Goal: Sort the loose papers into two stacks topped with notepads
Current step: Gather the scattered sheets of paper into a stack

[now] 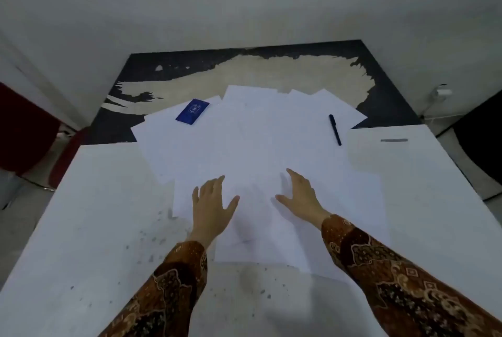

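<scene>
A white worktop carried a wide, untidy spread of loose papers — white sheets overlapping at many angles, fanned from the near middle out past the far edge, where they lay over a dark surface with a worn, pale patch. The left hand lay on the near part of the sheets with its fingers straight and spread, the thumb angled out toward the middle. The right hand was just beside it, a gap of bare paper between the two, its fingers likewise straight and pointing away from the person, the thumb stretched inward; whether its palm pressed flat on the paper or hovered just above could not be told. Neither hand pinched or curled round anything. Both arms wore sleeves of a brown patterned cloth.

On the far left of the spread rested a small blue notepad, lying flat and tilted on the sheets. On the far right lay a dark pen, also on the papers, well apart from the notepad. Near the right edge of the worktop sat a short grey strip — too blurred to make out. Dark speckles marked the near left of the worktop.
</scene>
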